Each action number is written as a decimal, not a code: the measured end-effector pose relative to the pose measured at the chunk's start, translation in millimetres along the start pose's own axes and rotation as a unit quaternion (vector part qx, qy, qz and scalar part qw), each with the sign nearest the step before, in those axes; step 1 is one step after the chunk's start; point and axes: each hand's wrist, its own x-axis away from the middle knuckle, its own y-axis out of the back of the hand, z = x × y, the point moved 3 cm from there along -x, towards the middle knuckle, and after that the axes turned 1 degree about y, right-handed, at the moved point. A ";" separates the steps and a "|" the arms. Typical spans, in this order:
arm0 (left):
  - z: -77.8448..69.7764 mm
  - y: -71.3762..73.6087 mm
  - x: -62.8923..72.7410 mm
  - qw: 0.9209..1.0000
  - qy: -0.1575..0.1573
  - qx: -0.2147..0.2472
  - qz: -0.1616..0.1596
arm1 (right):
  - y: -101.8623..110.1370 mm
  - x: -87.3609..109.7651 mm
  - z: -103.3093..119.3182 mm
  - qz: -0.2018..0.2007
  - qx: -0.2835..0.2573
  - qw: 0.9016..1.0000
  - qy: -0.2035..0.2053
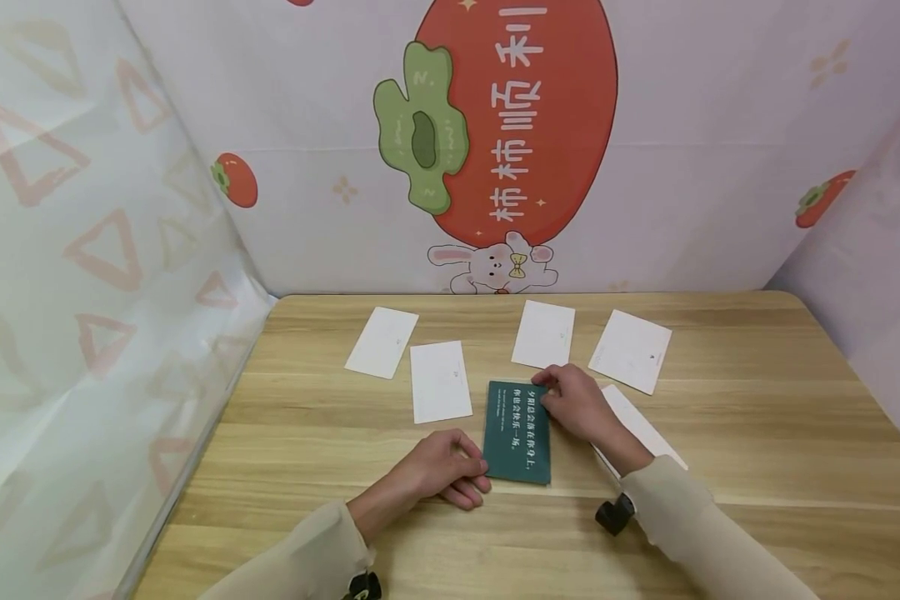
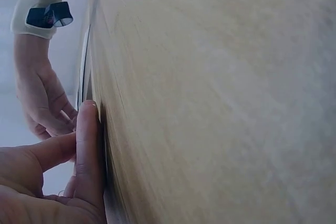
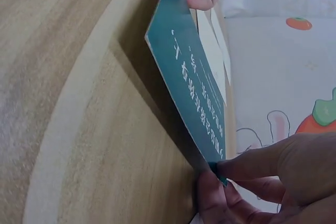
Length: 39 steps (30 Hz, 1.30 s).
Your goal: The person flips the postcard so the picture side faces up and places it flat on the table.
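On the table (image 1: 285,467) lie a first white card (image 1: 382,342) and, beside it, a second white card (image 1: 441,382). The left hand (image 1: 450,471) has its grip pinching the near left corner of a green card (image 1: 516,442), held just above the wood. Beyond lies a third white card (image 1: 543,333). The right hand (image 1: 576,406) pinches the green card's far right corner; farther right lie a fourth white card (image 1: 630,350) and a fifth white card (image 1: 647,427).

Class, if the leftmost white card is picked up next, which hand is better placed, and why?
Probably the left hand: it grips the green card on the side facing the leftmost white card. The right hand, at the far right corner, is farther away.
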 end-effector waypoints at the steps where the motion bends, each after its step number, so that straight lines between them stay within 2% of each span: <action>1: 0.0 -0.1 -0.2 1.000 0.000 0.000 -0.001 | -0.9 -0.1 0.6 -0.003 0.008 1.000 0.003; 11: 0.1 0.4 -0.3 1.000 0.001 -0.013 -0.005 | -5.1 0.1 3.8 -0.010 0.030 0.999 0.020; 18: 0.9 1.3 0.6 1.000 0.000 -0.023 -0.003 | -6.6 1.1 4.4 -0.019 0.029 0.999 0.016; 24: 0.7 1.4 1.1 1.000 -0.011 -0.022 0.008 | -2.4 8.3 3.0 -0.026 0.022 0.999 0.006; 28: -0.4 0.7 0.1 0.999 -0.017 -0.024 0.016 | 3.4 16.4 1.0 -0.032 0.025 0.999 0.017; 39: -18.3 -4.6 -9.2 0.998 -0.033 -0.047 0.016 | 21.8 38.1 -10.6 -0.060 0.028 0.997 0.037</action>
